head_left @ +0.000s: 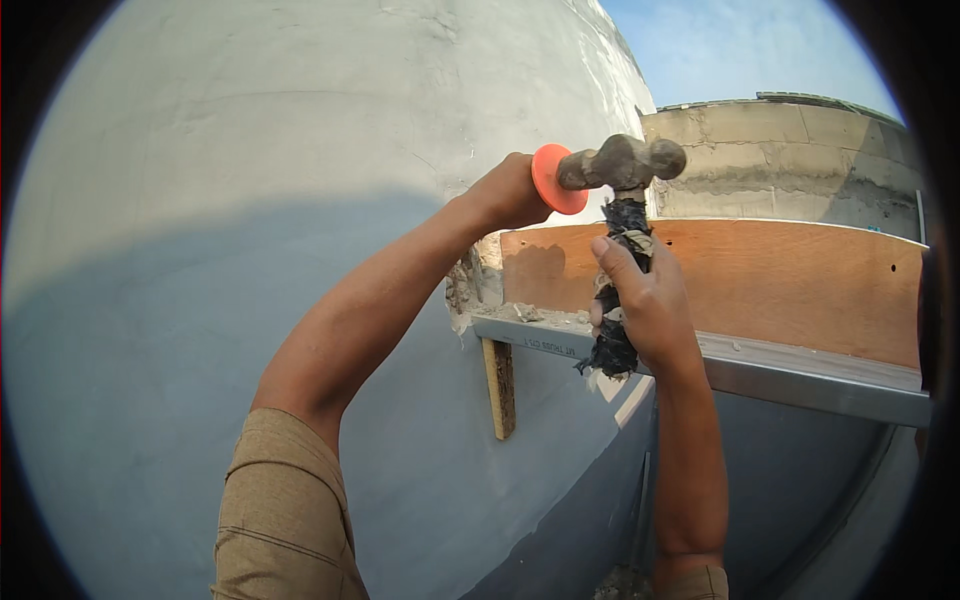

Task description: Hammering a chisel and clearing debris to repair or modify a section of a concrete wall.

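Note:
My right hand [650,300] is wrapped round the handle of a ball-peen hammer [622,165], held upright. Its handle is bound in ragged black and pale wrapping. The worn steel head lies level, one face at the round orange hand guard of a chisel [560,180]. Behind that guard, my left hand [512,192] is closed on the chisel, against the wall's edge. The chisel's shaft and tip are hidden by the hand. Just below, the wall has a rough broken patch [465,285] of exposed masonry.
A curved grey plastered wall [200,250] fills the left. From the broken patch a metal channel [810,380] runs right, with rubble [525,312] on it. Behind stands a brown plywood board [740,270]. A wooden strip [500,390] hangs below; a block wall [770,150] stands beyond.

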### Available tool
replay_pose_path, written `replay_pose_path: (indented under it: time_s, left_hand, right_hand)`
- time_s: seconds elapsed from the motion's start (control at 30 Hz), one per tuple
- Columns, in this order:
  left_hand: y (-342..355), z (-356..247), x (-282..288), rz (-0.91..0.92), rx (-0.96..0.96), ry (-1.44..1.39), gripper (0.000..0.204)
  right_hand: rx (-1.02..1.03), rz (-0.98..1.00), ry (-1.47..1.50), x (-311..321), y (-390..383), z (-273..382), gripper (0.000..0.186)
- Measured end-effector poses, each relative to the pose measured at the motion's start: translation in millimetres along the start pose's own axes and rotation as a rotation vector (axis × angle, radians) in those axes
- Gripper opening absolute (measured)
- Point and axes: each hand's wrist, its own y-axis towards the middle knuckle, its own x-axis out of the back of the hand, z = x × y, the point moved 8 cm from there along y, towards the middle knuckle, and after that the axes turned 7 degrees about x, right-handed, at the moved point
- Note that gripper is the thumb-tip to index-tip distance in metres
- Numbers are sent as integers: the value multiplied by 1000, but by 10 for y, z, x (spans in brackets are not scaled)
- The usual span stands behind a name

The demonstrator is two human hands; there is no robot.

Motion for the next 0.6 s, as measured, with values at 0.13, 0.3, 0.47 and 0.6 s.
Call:
replay_pose_path:
  time_s: [0.13,0.3,0.47,0.6]
  left_hand:
    - [-26,-46,-143,102,1,12,7]
    - [66,181,-51,29,44,13,4]
    - [12,84,89,-66,15,-56,13]
    - [27,164,105,-47,127,-16,13]
  right_hand:
    - [-181,188,134,362,-189,-205,25]
    - [656,-527,149,950,231,1339,31]
    - [-90,16,95,-55,70,27,22]
    - [-180,191,184,258,-8,-18,27]
